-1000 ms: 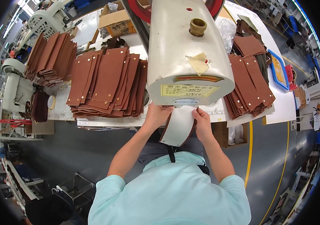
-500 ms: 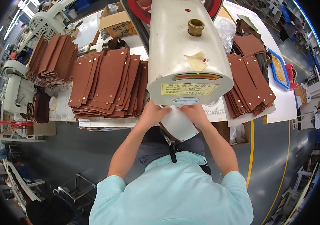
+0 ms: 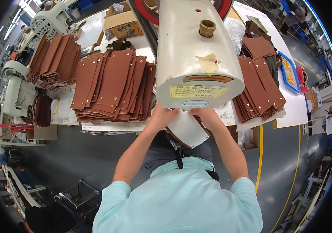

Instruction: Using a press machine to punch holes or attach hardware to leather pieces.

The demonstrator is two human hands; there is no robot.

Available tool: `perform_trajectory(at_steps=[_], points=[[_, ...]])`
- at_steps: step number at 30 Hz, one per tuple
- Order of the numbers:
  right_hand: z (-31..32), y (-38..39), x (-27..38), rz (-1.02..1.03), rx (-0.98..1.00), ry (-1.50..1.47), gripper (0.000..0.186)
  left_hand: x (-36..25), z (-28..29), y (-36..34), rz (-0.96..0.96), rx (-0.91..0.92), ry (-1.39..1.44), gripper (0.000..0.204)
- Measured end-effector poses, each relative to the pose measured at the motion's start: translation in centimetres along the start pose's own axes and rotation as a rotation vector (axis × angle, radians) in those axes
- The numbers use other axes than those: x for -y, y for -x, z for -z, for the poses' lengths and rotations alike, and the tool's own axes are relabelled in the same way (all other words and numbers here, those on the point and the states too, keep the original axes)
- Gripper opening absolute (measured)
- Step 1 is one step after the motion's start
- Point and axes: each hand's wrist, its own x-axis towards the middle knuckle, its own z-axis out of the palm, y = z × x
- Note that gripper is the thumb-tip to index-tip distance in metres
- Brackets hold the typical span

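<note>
Under the front end of a white machine head [image 3: 197, 58] I hold a leather panel [image 3: 187, 130], pale side up with a brown edge. My left hand [image 3: 162, 117] grips its left edge, thumb on top. My right hand [image 3: 207, 117] has the right edge, its fingers closed round it. The panel's far end is hidden beneath the machine; its near end hangs over my lap, with small metal dots at the corner. To the left lies a big stack of brown leather panels [image 3: 111, 85] with metal snaps, and on the right another stack of brown panels [image 3: 257, 85].
Farther left stands another brown pile [image 3: 57, 58]. A blue tray [image 3: 289, 72] of small gold-coloured parts sits at the right, beside a red holder [image 3: 302, 78]. A cardboard box [image 3: 123, 25] and a clear plastic bag [image 3: 235, 35] lie behind. A carton [image 3: 247, 138] stands below the table's right part.
The panel's near end has swung slightly to the right and its brown right edge now shows. My right hand has shifted a little; both hands keep their hold.
</note>
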Motion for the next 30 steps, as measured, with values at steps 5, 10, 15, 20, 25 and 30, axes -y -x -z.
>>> perform_trajectory(at_steps=[5,10,15,20,25,30], points=[[0.6,0.2,-1.2,0.082,0.048,-0.058,0.031,0.6,0.1,-0.1,0.013,0.008,-0.037,0.038],[5.2,2.9,-1.2,0.127,0.319,0.515,0.024,-0.4,1.1,3.0,0.106,-0.140,0.291,0.042],[8.7,4.0,0.1,-0.106,0.444,0.510,0.023,0.8,5.1,8.5,0.032,-0.210,0.484,0.051],[6.5,2.2,1.1,0.034,0.193,0.253,0.023,0.7,8.5,12.2,0.256,0.102,0.350,0.050],[2.0,0.1,0.8,0.154,0.143,0.263,0.036,0.6,6.8,9.8,0.092,0.303,0.056,0.047],[-0.3,-1.3,0.1,0.383,0.116,0.326,0.039,-0.9,2.6,4.5,0.072,0.190,0.014,0.040]])
